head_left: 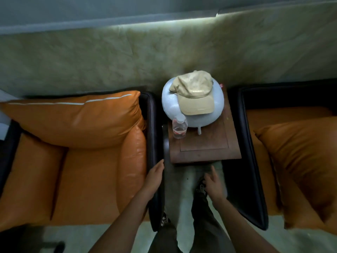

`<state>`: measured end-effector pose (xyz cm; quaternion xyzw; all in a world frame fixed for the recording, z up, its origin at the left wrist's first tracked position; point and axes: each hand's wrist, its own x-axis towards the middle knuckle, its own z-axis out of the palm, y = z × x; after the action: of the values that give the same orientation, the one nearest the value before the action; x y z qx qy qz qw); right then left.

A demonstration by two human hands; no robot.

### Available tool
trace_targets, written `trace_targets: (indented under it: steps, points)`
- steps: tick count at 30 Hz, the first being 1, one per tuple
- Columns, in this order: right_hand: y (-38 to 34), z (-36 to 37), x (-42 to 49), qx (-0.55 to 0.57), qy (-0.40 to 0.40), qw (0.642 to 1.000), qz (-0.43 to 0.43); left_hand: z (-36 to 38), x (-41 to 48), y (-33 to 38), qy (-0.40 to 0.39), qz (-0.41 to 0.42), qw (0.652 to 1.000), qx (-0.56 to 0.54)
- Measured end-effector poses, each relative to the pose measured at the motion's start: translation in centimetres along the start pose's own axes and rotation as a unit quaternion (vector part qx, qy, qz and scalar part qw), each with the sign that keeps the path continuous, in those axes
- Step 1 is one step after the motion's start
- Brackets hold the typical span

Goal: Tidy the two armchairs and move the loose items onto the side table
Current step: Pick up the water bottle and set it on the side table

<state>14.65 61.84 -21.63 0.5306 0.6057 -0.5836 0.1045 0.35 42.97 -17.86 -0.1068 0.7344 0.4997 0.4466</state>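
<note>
Nothing gripped: left hand (154, 179) straight-fingered by the orange leather armchair's (91, 170) black armrest (152, 125), right hand (214, 185) loosely spread. A clear plastic bottle (179, 127) stands at the brown wooden side table's (204, 143) left edge.

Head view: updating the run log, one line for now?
left hand: open, over armchair arm | right hand: open | cap: atop white round object | bottle: on side table

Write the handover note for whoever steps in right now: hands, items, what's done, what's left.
Left hand: open, at the inner arm of the left armchair. Right hand: open, empty, before the side table.
Cap lies on the white round pot on the table; bottle stands beside it.
Done: both items on the table.
Left: the right armchair cushion looks askew; probably straighten it.
</note>
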Motion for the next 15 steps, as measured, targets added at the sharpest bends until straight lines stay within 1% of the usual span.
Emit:
trace_targets:
  steps: [2,5,7,11,15]
  points:
    - [2.0,-0.7,-2.2,-0.018,0.012,1.0,-0.016,-1.1,-1.0,-0.3,-0.026,0.015,0.998,0.053]
    - [4.5,-2.4,-5.2,-0.026,0.009,0.999,-0.041,-2.0,-1.5,-0.7,-0.045,0.045,0.987,0.147]
    - [5.8,-3.8,-7.3,-0.034,0.031,0.997,-0.057,-1.3,-2.1,-0.6,-0.056,0.059,0.977,0.196]
    - [8.3,-7.8,-11.2,-0.028,0.086,0.994,-0.066,2.8,-5.0,-0.1,-0.09,0.087,0.961,0.248]
    - [13.1,-12.6,-14.2,-0.026,0.121,0.99,-0.065,8.4,-8.4,-1.6,-0.125,0.074,0.955,0.26]
